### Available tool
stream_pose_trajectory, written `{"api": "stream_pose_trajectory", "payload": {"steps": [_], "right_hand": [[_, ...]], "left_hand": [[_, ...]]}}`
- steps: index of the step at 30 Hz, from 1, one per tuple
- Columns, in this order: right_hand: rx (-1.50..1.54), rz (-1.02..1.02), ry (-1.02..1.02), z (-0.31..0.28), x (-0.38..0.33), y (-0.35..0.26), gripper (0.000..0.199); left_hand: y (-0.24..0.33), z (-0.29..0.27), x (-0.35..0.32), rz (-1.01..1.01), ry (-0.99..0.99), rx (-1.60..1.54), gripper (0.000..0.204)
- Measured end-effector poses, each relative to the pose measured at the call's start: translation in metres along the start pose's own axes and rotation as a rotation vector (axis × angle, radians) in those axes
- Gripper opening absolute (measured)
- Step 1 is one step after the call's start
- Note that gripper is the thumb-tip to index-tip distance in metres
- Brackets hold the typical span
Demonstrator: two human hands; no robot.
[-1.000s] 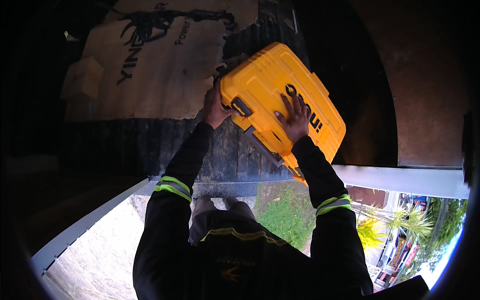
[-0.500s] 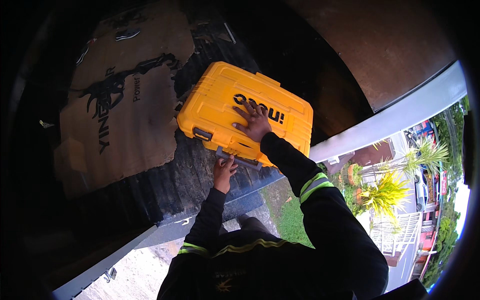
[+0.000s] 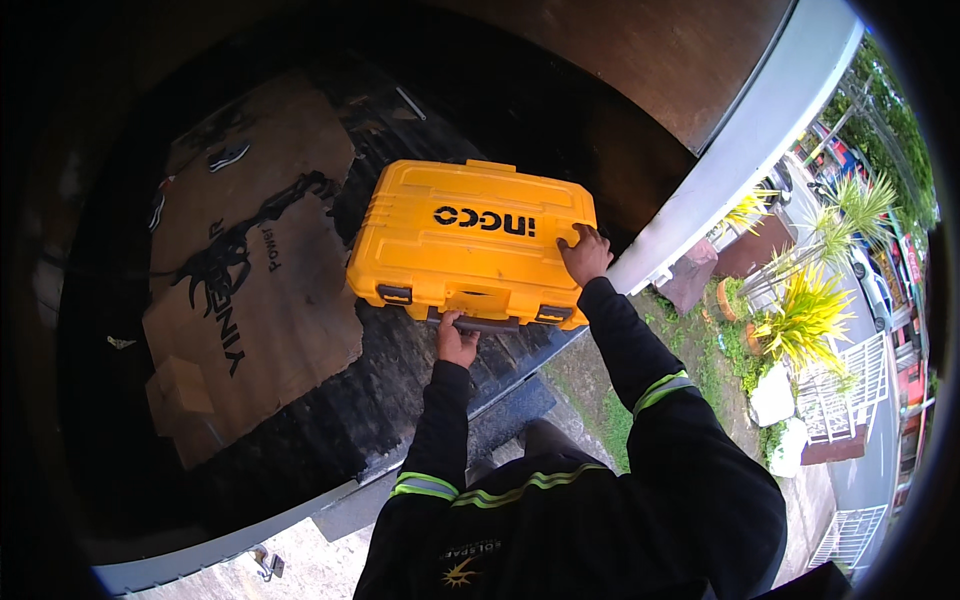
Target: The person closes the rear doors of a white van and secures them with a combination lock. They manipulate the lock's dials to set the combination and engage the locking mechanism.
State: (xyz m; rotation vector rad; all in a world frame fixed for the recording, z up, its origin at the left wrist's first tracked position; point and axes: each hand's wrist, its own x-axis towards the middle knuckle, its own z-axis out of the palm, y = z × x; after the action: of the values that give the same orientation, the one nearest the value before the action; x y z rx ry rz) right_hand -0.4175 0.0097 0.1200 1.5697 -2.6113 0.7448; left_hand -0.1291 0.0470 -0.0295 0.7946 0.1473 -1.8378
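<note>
A yellow hard plastic tool case (image 3: 470,250) lies flat, its front toward me. Its dark handle (image 3: 490,324) lies along the near side, between two black latches, a left latch (image 3: 395,294) and a right latch (image 3: 553,315). Both latches look fastened. My left hand (image 3: 457,342) is closed on the left part of the handle, the thumb uppermost. At the case's right end, my right hand (image 3: 586,256) grips the lid's edge with bent fingers; some fingertips are hidden from view.
The case rests on a dark ribbed vehicle bed (image 3: 310,420). Torn cardboard (image 3: 270,300) lies to its left, with a shoe (image 3: 229,156) at its far end. A pale vehicle edge (image 3: 720,190) runs along the right. Outside are potted plants (image 3: 800,320) and grass.
The case has turned so its front edge lies more level across the view. My right hand has moved from the lid's middle to its right edge. My left hand stays at the handle.
</note>
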Motion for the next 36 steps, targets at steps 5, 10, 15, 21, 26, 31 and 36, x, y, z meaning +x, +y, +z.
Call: {"api": "stream_pose_trajectory", "payload": {"steps": [5, 10, 15, 21, 26, 31, 36], "right_hand": [[0.336, 0.424, -0.272, -0.013, -0.017, 0.107, 0.089], [1.253, 0.693, -0.79, 0.0, -0.02, 0.148, 0.081], [1.718, 0.522, -0.898, 0.041, 0.008, 0.149, 0.069], [1.994, 0.555, -0.959, 0.047, 0.044, 0.14, 0.064], [1.958, 0.587, -0.943, 0.001, 0.032, 0.132, 0.063], [2.055, 0.599, -1.097, -0.072, 0.008, 0.12, 0.059], [1.993, 0.673, -1.288, -0.131, 0.006, 0.137, 0.053]], "left_hand": [[-0.003, 0.011, -0.004, 0.03, -0.071, -0.12, 0.014], [-0.006, 0.02, -0.004, 0.029, -0.219, -0.214, 0.017], [-0.015, 0.037, -0.008, 0.199, -0.03, -0.245, 0.015], [-0.021, 0.057, -0.028, 0.093, -0.242, -0.294, 0.029], [-0.026, 0.089, -0.097, 0.187, -0.396, -0.266, 0.029], [-0.038, 0.134, -0.193, 0.305, -0.406, -0.272, 0.028], [-0.079, 0.177, -0.264, 0.429, -0.498, -0.295, 0.026]]}}
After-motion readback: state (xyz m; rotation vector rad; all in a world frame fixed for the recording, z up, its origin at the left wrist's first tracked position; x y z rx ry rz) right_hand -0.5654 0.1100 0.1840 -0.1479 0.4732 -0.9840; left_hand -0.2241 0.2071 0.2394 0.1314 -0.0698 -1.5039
